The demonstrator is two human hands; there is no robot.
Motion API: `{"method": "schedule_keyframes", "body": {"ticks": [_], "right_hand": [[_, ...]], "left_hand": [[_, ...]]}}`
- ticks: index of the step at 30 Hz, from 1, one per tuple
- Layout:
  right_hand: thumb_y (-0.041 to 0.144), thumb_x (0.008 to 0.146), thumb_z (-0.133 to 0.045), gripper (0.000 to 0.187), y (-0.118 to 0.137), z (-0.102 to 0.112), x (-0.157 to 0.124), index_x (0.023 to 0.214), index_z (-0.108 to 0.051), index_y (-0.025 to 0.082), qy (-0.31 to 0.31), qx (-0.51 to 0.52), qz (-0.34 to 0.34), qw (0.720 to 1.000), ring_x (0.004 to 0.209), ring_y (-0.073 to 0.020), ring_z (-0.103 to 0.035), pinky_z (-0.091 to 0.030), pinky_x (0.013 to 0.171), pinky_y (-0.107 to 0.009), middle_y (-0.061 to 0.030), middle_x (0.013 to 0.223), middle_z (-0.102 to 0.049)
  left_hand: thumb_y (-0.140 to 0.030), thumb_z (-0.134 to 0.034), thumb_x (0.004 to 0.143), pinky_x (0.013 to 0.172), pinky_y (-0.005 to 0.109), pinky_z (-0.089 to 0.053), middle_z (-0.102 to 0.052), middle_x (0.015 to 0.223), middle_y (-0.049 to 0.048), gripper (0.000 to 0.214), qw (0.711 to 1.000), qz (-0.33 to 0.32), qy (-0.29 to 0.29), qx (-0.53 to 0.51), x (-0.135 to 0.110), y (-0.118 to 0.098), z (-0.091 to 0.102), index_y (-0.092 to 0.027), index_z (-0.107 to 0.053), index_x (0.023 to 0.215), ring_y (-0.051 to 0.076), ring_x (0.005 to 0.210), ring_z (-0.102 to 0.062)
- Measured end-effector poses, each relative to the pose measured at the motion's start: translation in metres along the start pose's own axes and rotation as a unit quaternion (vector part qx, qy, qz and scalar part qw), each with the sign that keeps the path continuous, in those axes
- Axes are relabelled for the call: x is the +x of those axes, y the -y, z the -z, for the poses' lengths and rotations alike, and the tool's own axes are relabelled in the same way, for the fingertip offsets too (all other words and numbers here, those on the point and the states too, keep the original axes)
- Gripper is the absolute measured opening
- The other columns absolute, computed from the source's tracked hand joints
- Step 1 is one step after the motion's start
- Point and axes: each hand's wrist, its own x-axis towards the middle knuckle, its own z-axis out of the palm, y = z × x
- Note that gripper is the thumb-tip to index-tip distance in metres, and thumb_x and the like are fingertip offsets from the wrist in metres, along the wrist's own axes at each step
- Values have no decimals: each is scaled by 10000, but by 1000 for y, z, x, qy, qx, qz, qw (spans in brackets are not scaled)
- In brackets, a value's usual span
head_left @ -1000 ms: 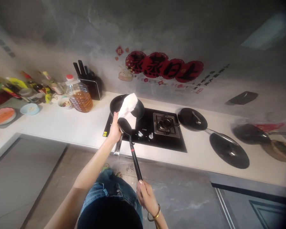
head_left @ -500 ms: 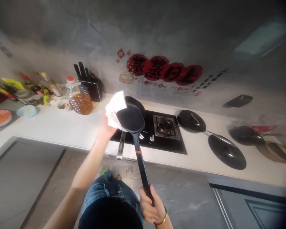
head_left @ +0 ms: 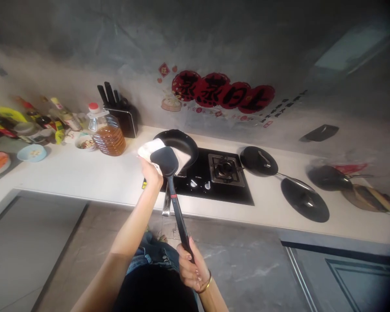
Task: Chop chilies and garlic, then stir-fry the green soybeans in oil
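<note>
A black spatula (head_left: 165,161) with a red band on its handle is tilted up in front of me. My right hand (head_left: 192,265) is closed round the lower end of its handle. Behind the spatula's blade is a white paper towel (head_left: 183,159), gripped by my left hand (head_left: 151,173) at the blade's left edge. The towel lies against the back of the blade, and part of my left fingers is hidden by it. Just beyond, a black frying pan (head_left: 191,149) sits over the left burner of the gas hob (head_left: 201,190), its handle toward me.
Right of the hob lie a lidded black pan (head_left: 258,160), a round dark lid (head_left: 305,200) and another dark pan (head_left: 328,177). On the left stand an oil jug (head_left: 108,138), a knife block (head_left: 123,121), a small bowl (head_left: 85,143), a blue bowl (head_left: 31,153) and several bottles.
The spatula has moved left and slightly lower, with both hands. The paper towel now spreads behind the blade to its right side, and more of the frying pan shows.
</note>
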Motion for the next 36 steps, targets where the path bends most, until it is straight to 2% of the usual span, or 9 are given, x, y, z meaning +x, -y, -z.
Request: {"method": "schedule_keyframes", "body": {"ticks": [4, 9, 11, 18, 21, 23, 26, 31, 36], "right_hand": [[616, 955, -408, 492, -3, -4, 8, 699, -311, 207, 28, 9, -16, 999, 269, -1, -218, -294, 282, -70, 107, 490, -487], [723, 925, -271, 554, -3, 1, -5, 714, -319, 213, 65, 55, -51, 995, 244, -8, -231, -288, 261, -85, 103, 469, -474], [770, 896, -208, 594, -3, 9, -13, 712, -311, 215, 68, 65, -61, 994, 229, -10, -227, -288, 260, -90, 103, 441, -465], [864, 809, -189, 655, -5, 35, -33, 701, -265, 223, -25, 44, -108, 993, 202, -3, -168, -272, 257, -95, 122, 359, -418], [815, 858, -222, 612, -4, 28, -36, 705, -269, 224, -45, 37, -84, 995, 212, 3, -155, -262, 267, -88, 124, 364, -409], [774, 890, -257, 584, -2, 18, -33, 706, -280, 220, -23, 38, -63, 997, 221, 5, -164, -273, 271, -88, 118, 389, -421], [732, 911, -312, 558, 2, 2, -24, 703, -290, 215, -14, 19, -56, 998, 231, 5, -189, -295, 281, -87, 111, 411, -435], [749, 907, -257, 571, 5, -3, -13, 699, -298, 219, 20, 0, -51, 999, 221, -6, -214, -324, 277, -103, 109, 394, -435], [829, 843, -175, 627, -1, 17, -25, 701, -278, 228, 19, 31, -5, 999, 190, -1, -154, -285, 256, -108, 123, 355, -407]], "left_hand": [[-676, -175, 933, 1032, 397, -460, -671, 1175, 111, 702, 899, -340, 74, 265, 2, 3, 11, -196, -619, 1190, 238, 1215, -577], [-612, -179, 961, 1157, 491, -303, -643, 1298, 84, 655, 652, -514, 354, 431, 5, -18, 23, -232, -644, 1223, 245, 1332, -491], [-561, -227, 975, 1150, 485, -312, -609, 1343, 104, 593, 593, -539, 384, 460, 7, -25, 28, -219, -590, 1295, 248, 1348, -473], [-505, -331, 980, 936, 356, -486, -686, 958, 87, 473, 829, -379, 129, 390, 23, -43, 34, -150, -644, 999, 217, 1015, -640], [-449, -339, 989, 979, 336, -461, -651, 924, 54, 408, 881, -356, -14, 312, 30, -64, 28, -160, -602, 872, 199, 1062, -610], [-396, -395, 978, 1053, 345, -411, -641, 1070, 61, 300, 884, -374, -30, 278, 21, -73, 24, -178, -598, 943, 202, 1212, -542], [-297, -569, 896, 1153, 416, -300, -615, 1257, 70, 177, 867, -346, 131, 334, -14, -66, 16, -212, -625, 1041, 231, 1368, -421], [-186, -607, 837, 1198, 545, -157, -674, 1233, 34, 264, 795, -214, 386, 416, -77, -18, 20, -292, -697, 1061, 251, 1346, -466], [-190, -460, 899, 1199, 553, -141, -717, 1122, 49, 337, 699, -212, 536, 422, -113, 5, 46, -305, -703, 1103, 253, 1234, -547]]}}
